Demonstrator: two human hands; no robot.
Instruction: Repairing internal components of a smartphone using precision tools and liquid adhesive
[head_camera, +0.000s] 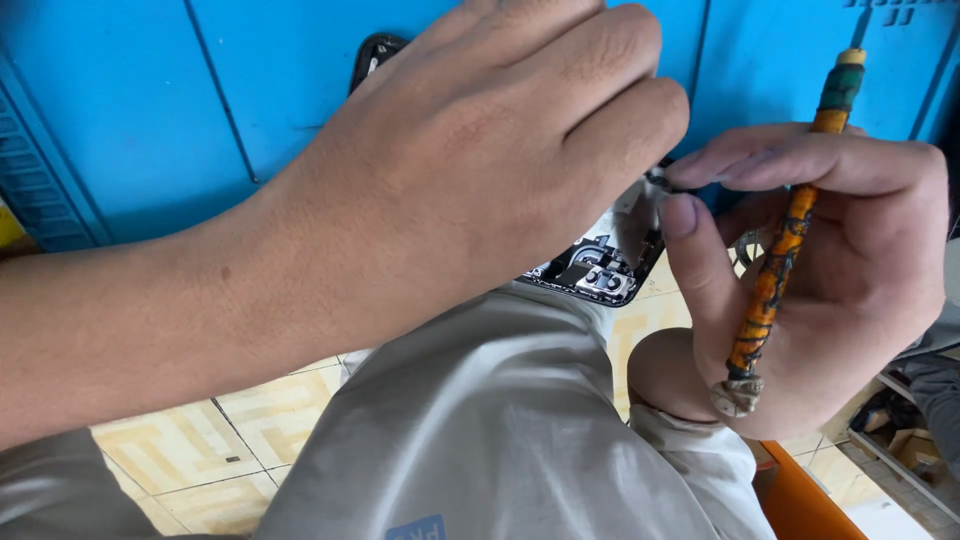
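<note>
Phone: dark opened smartphone (600, 275), internals bared; back already off.
Left hand (480, 170): clamped over phone.
Right hand (830, 270): fingers closed round orange-wrapped tool (785, 240); fingertips pinch small part.
Left: reassembly.

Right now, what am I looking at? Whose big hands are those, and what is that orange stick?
This picture comes from a camera worn on a person's head, looking down, so the hands are that person's own. The left hand lies over an opened phone, covering most of it; you can see small metal parts inside at its lower corner. The right hand keeps the orange stick, a thin tool with a mottled handle, tucked in its grip, while its thumb and finger pinch something tiny near the phone, too small to tell what. The phone sits on a blue mat. Below are the person's grey clothes and a tiled floor.
</note>
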